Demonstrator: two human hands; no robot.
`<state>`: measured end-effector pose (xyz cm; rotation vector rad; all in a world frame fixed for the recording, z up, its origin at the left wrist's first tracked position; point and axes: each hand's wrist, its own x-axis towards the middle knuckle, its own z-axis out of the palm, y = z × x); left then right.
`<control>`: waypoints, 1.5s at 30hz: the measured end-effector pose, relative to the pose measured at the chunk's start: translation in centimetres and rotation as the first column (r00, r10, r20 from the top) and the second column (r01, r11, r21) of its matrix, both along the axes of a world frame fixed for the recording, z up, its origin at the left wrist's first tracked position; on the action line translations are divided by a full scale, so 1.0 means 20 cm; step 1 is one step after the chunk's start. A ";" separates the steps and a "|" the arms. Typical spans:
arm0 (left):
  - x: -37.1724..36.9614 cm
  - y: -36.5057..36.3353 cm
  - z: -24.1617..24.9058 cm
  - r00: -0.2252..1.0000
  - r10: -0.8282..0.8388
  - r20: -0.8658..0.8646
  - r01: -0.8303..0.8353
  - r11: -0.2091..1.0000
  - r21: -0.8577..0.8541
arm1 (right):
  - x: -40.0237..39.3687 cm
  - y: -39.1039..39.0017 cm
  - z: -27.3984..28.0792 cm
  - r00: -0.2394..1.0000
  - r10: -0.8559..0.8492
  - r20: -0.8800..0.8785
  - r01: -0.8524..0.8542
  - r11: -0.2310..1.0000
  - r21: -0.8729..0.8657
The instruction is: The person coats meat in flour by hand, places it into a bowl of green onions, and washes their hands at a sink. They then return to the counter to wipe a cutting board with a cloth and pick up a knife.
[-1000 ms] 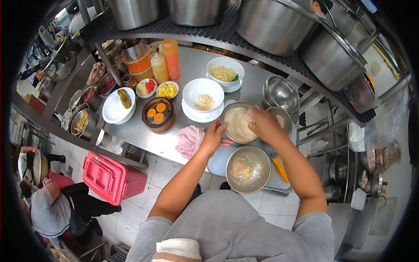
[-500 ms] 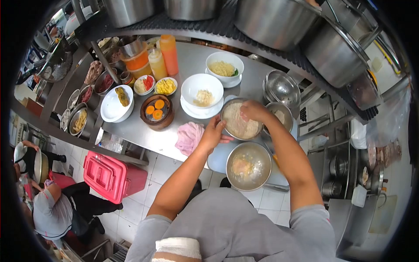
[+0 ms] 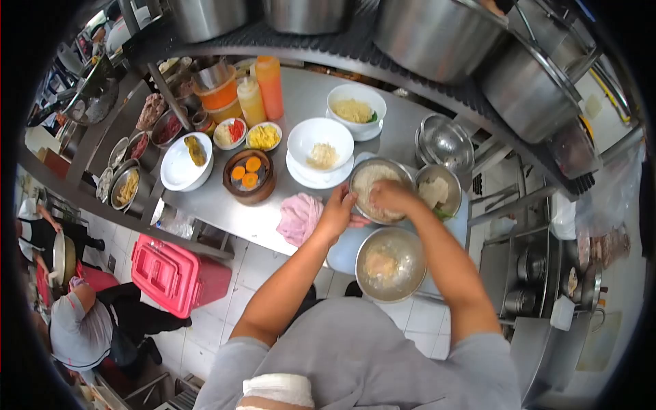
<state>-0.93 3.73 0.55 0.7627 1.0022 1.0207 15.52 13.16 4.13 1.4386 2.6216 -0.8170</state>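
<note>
Working bowl: sitting on the steel counter (image 3: 225,205) just ahead of the person, a metal bowl of pale crumbs (image 3: 377,188) – the thing both hands meet at.
Right hand (image 3: 391,197): down inside the bowl over the crumbs, fingers curled toward the palm; whether it pinches anything underneath I cannot tell, since the back of the hand covers it.
Left hand (image 3: 337,213): on the bowl's near-left rim, fingers partly folded against the wall, thumb pointing toward the crumbs – steadying it, it seems, not lifting.
Which way it lies: the bowl is straight ahead of both hands, the right entering from its near-right side, the left from its near-left; the right is the one actually in the crumbs.
Near bowl: 1 larger metal bowl with a yellowish wet mass (image 3: 389,263), just toward the body from the crumb bowl, under the right forearm.
Right neighbour: a small metal bowl holding a pale lump (image 3: 437,191), touching or nearly touching the crumb bowl.
Left neighbour: a pink cloth (image 3: 297,217), just beside the left hand.
Further out: a white bowl with pale shreds (image 3: 319,145), a white bowl of noodles (image 3: 355,109), a bamboo steamer with 3 orange rounds (image 3: 247,176), 2 squeeze bottles (image 3: 262,92).
Hard to make out: the right fingertips; the crumb bowl's near rim; the board edge under the bowls.
</note>
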 end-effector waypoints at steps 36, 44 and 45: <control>-0.01 0.01 -0.03 1.000 -0.012 -0.006 0.012 1.000 0.005 | 0.11 -0.14 0.22 0.943 -0.285 -0.173 0.300 0.952 0.066; -0.01 0.00 0.02 1.000 -0.008 -0.005 0.008 1.000 0.000 | 0.42 -0.11 0.45 0.817 -0.389 -0.425 0.408 0.912 -0.050; -0.01 0.00 0.02 1.000 -0.024 -0.003 0.024 1.000 0.001 | 0.47 -0.10 0.48 0.787 -0.424 -0.447 0.450 0.892 -0.054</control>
